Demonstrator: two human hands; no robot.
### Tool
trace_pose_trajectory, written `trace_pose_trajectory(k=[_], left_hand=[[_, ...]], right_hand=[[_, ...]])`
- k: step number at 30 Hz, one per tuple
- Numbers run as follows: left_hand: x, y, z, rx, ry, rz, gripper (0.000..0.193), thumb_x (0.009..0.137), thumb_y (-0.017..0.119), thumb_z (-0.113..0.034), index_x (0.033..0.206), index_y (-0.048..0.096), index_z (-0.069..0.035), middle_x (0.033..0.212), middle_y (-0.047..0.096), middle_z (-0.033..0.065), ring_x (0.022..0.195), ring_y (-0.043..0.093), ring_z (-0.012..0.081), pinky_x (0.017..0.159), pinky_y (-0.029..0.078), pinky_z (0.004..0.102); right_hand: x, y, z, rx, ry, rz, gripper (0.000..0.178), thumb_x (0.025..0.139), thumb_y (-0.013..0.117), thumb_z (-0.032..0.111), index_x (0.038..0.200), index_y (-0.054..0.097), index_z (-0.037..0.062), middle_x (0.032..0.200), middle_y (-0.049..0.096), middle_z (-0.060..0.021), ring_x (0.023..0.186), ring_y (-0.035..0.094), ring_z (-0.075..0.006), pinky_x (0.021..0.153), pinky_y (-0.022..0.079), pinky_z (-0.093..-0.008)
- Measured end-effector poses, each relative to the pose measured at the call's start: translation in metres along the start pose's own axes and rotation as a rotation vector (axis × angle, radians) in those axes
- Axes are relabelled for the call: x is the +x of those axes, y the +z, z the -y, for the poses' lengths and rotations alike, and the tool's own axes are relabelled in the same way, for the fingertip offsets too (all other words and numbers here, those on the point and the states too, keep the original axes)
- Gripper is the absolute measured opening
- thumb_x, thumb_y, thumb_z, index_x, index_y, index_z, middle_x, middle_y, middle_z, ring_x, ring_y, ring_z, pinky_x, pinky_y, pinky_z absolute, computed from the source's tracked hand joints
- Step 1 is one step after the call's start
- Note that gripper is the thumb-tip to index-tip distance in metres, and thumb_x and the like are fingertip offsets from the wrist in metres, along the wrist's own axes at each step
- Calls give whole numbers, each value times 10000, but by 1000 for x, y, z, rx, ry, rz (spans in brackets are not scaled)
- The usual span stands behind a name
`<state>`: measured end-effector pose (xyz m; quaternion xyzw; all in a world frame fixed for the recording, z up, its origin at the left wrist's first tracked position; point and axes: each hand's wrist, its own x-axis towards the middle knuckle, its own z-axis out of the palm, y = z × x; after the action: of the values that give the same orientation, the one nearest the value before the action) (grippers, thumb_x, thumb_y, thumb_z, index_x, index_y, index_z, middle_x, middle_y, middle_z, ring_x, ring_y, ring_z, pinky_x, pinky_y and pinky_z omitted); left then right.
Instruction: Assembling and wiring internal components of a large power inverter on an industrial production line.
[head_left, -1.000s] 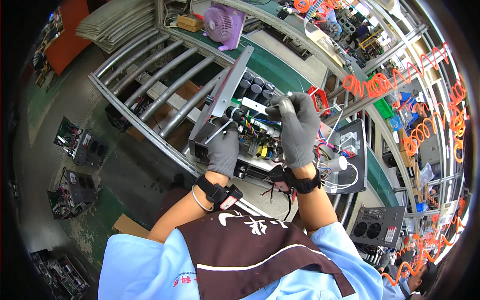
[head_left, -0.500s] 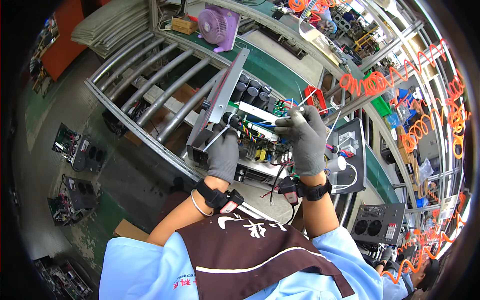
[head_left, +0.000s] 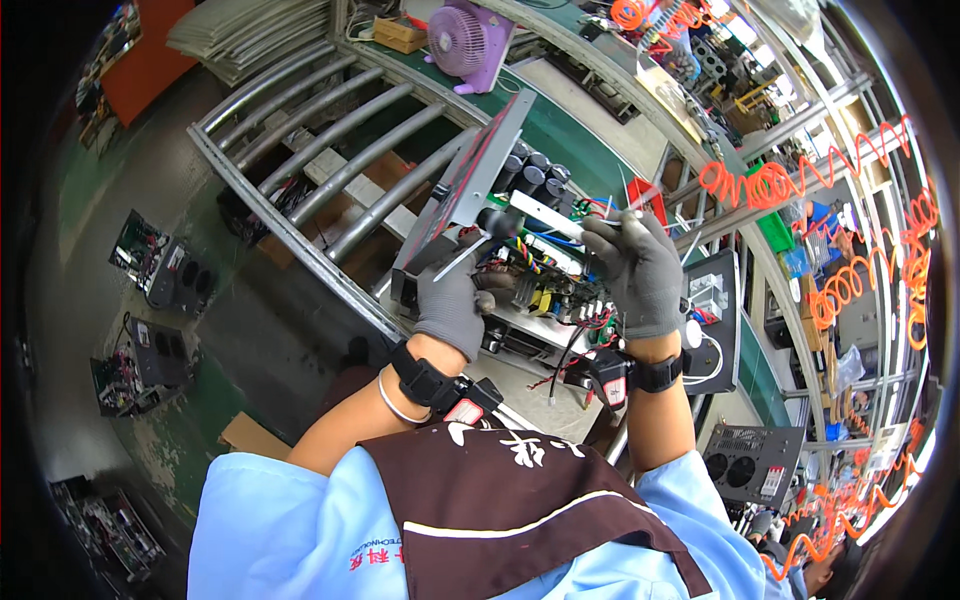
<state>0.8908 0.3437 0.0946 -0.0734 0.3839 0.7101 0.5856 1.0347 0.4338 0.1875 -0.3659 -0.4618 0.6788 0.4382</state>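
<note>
So the whole view has slid a bit since half a second ago, with the open metal case now slightly further right but still mid-frame. The left hand looks different: its thumb now pokes out rightward over the boards, so I'd guess it's bracing less and feeling about more. Its fingers curl in behind the white cable tie by the tilted grey panel; can't tell if they're gripping anything. The right hand is half curled, fingertips bunched over the right end of the wires. Some white strip is up there, but whether it's pinched, no idea.

Room-wise, the left hand looks tightest, boxed in by the panel. The right has more space above, with the red bin just beyond and the dark tray to its right.
</note>
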Motion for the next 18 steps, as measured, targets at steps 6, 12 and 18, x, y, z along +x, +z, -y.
trace_pose_trajectory(k=[6, 12, 18], left_hand=[[-9, 7, 4, 162, 169, -68, 145, 854, 593, -167, 985, 595, -104, 755, 575, 2, 515, 516, 75, 358, 338, 200], [9, 2, 14, 411, 228, -115, 149, 851, 597, -210, 968, 583, -118, 716, 554, -15, 519, 495, 70, 382, 360, 210], [21, -2, 15, 580, 320, -52, 161, 869, 529, -224, 919, 597, -88, 712, 544, -16, 567, 494, 70, 461, 391, 235]], right_hand=[[-11, -10, 8, -14, -175, 12, 158, 922, 435, 131, 942, 483, -18, 883, 588, -167, 820, 646, -261, 686, 546, -302], [-9, -6, 5, -23, -216, -46, 156, 922, 427, 144, 949, 492, 5, 838, 611, -161, 750, 652, -248, 641, 527, -278], [-15, -5, 12, -108, -197, -58, 139, 919, 423, 118, 936, 492, -2, 853, 577, -151, 785, 643, -255, 686, 542, -312]])
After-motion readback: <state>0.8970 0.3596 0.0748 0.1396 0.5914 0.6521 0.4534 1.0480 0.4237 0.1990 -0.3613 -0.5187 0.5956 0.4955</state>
